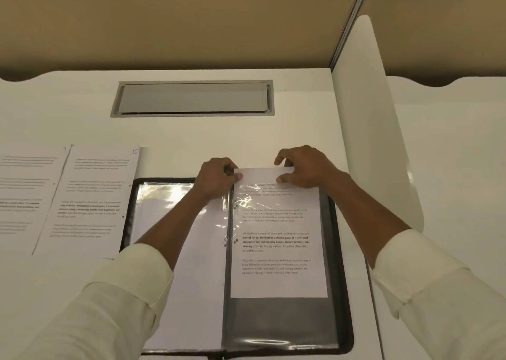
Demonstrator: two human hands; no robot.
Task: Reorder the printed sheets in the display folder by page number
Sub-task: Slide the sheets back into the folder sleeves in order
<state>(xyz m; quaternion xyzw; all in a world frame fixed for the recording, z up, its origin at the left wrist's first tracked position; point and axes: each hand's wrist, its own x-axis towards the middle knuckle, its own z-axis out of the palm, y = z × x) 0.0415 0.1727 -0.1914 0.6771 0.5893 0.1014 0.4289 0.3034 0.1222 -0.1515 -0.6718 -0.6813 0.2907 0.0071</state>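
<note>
The left hand (219, 179) is curled at the top left corner of a white printed sheet of black text (276, 239), with its thumb pressed on the corner. It cannot be told whether this hand also catches the plastic edge. The right hand (304, 168) pinches the sheet's top right corner, thumb on the front and fingers bent over the top edge.

The sheet sits partly inside a clear, glossy plastic pocket (282, 321) below the hands. Its top strip sticks out of the pocket mouth between the two hands, and its lower edge stops well above the pocket's bottom.

This pocket is the right-hand page of an open black display folder (342, 277) lying flat on the white tabletop (191, 135). Under the left forearm, the facing pocket holds a plain white sheet (202, 277).

Left of the left hand, a loose printed sheet with a handwritten 10 (93, 195) overlaps the folder's edge. Farther left lies another loose sheet marked 9 (24, 190).

Beyond the hands is a grey rectangular hatch (193, 98) set into the tabletop. A white divider panel (377, 140) stands to the right of the right hand.
</note>
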